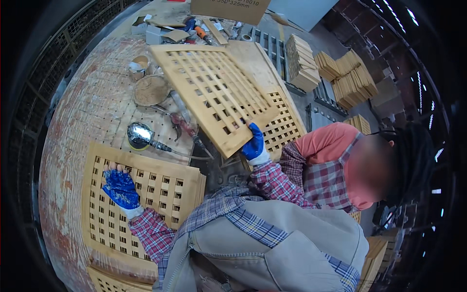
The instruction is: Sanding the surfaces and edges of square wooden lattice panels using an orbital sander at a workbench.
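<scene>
My left hand [120, 189], in a blue-coated glove with bare fingertips, lies flat and open on the top wooden lattice panel [141, 158] of a stack at the near left. With my right hand [254, 143], gloved the same way, I grip the near corner of another wooden lattice panel [214, 100]. That panel is tilted, its far end up towards the back of the table. Partly hidden behind it is a further lattice panel [287, 119]. Between the stack and the held panel lies a round sander [141, 135] with a hose.
The worn wooden worktable [73, 117] carries a bowl of brown paste [152, 91], a tub [139, 65], a red-handled tool [182, 125] and an orange power tool [201, 32]. A co-worker [326, 180] is close at the right. Panel stacks [301, 63] stand behind on the floor.
</scene>
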Demonstrator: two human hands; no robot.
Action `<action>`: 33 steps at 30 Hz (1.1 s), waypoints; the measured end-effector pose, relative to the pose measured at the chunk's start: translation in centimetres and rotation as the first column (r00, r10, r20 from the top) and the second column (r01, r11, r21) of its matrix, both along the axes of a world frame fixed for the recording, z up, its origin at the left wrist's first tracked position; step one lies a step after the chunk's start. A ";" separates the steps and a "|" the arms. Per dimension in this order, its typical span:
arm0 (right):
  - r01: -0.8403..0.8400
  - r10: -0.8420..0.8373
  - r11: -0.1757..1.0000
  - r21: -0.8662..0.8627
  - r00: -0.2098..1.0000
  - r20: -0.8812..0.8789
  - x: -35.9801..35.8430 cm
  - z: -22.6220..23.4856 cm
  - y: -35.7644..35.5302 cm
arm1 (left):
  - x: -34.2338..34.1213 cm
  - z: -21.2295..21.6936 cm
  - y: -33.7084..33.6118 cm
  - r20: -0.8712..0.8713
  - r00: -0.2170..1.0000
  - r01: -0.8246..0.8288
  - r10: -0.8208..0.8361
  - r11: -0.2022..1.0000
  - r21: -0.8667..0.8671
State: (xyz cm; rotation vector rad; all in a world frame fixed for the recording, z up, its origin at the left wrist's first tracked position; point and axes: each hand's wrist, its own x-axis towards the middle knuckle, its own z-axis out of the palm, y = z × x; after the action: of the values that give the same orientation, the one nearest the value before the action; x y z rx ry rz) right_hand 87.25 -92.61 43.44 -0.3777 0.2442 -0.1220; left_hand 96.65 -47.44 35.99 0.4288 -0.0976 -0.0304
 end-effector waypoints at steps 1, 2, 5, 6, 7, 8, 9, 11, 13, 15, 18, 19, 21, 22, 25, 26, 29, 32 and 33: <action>0.088 -0.091 0.994 -0.062 0.994 -0.054 -0.6 -0.5 -1.4 | -0.2 -0.2 0.1 -0.062 0.997 -0.045 0.046 0.999 0.031; 0.171 -0.184 0.977 -0.129 0.977 -0.102 -1.2 -1.0 -2.7 | -0.2 -0.4 0.2 -0.065 0.996 -0.052 0.054 0.998 0.031; 0.230 -0.245 0.954 -0.191 0.968 -0.061 -3.1 -3.1 -6.9 | -0.3 -0.6 0.8 0.019 1.000 0.013 -0.012 0.998 -0.054; 0.248 -0.273 0.932 -0.265 0.960 -0.060 -3.8 -3.6 -8.0 | -0.6 -0.6 1.0 0.011 1.000 -0.004 0.005 0.999 -0.046; 0.291 -0.326 0.893 -0.342 0.944 -0.049 -4.9 -4.0 -9.3 | 0.1 -0.7 0.3 0.020 1.000 0.006 -0.005 0.999 -0.051; 0.281 -0.318 0.897 -0.342 0.947 -0.056 -5.7 -4.3 -10.2 | -0.1 -0.6 0.0 0.023 1.000 -0.004 0.006 0.998 -0.055; 0.299 -0.350 0.874 -0.382 0.934 -0.070 -6.4 -4.7 -11.1 | -0.3 -0.6 -0.1 0.026 1.000 -0.015 0.016 0.998 -0.058; 0.337 -0.420 0.822 -0.459 0.903 -0.088 -7.7 -5.6 -12.7 | -0.4 -0.6 -0.1 0.013 0.999 -0.029 0.030 0.997 -0.066; 0.346 -0.431 0.822 -0.452 0.897 -0.097 -9.0 -6.6 -13.8 | -0.4 -0.6 0.1 0.000 0.999 -0.041 0.041 0.995 -0.086; 0.371 -0.458 0.817 -0.442 0.883 -0.106 -9.8 -7.5 -14.2 | -0.4 -0.6 -0.1 -0.057 0.996 -0.076 0.073 0.996 -0.051; 0.360 -0.465 0.813 -0.458 0.874 -0.138 -10.7 -8.3 -14.3 | -0.5 -0.8 0.3 -0.161 0.978 -0.133 0.134 0.991 0.016; 0.359 -0.474 0.805 -0.473 0.868 -0.148 -11.1 -8.5 -14.3 | -0.5 -1.1 0.4 -0.123 0.987 -0.108 0.106 0.994 -0.012; 0.346 -0.456 0.816 -0.463 0.877 -0.149 -11.9 -9.3 -14.4 | -0.5 -1.2 0.4 -0.042 0.998 -0.056 0.053 0.996 -0.069; 0.333 -0.438 0.826 -0.455 0.887 -0.146 -12.3 -9.8 -14.6 | -0.4 -1.0 0.3 -0.042 0.998 -0.056 0.053 0.996 -0.070; 0.333 -0.436 0.835 -0.438 0.886 -0.156 -12.7 -11.4 -14.8 | -0.5 -0.4 0.0 -0.103 0.991 -0.096 0.088 0.993 -0.069; 0.347 -0.452 0.834 -0.428 0.876 -0.169 -12.7 -12.0 -14.8 | -0.5 -0.5 0.1 -0.103 0.991 -0.098 0.090 0.993 -0.068; 0.361 -0.460 0.839 -0.407 0.871 -0.175 -13.4 -13.0 -14.4 | -0.4 -1.1 0.5 -0.093 0.992 -0.089 0.082 0.993 -0.079; 0.361 -0.447 0.849 -0.384 0.880 -0.161 -14.3 -13.7 -13.3 | -0.4 -1.4 0.6 -0.063 0.996 -0.071 0.065 0.993 -0.090; 0.359 -0.456 0.859 -0.364 0.861 -0.226 -14.7 -14.0 -12.8 | -0.4 -1.4 0.7 -0.048 0.997 -0.060 0.055 0.993 -0.097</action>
State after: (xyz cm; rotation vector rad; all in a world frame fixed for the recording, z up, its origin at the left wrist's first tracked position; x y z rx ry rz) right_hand 72.56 -105.42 29.48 -0.6579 0.6196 -0.5361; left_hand 96.21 -46.73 34.55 0.3317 -0.0417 0.0214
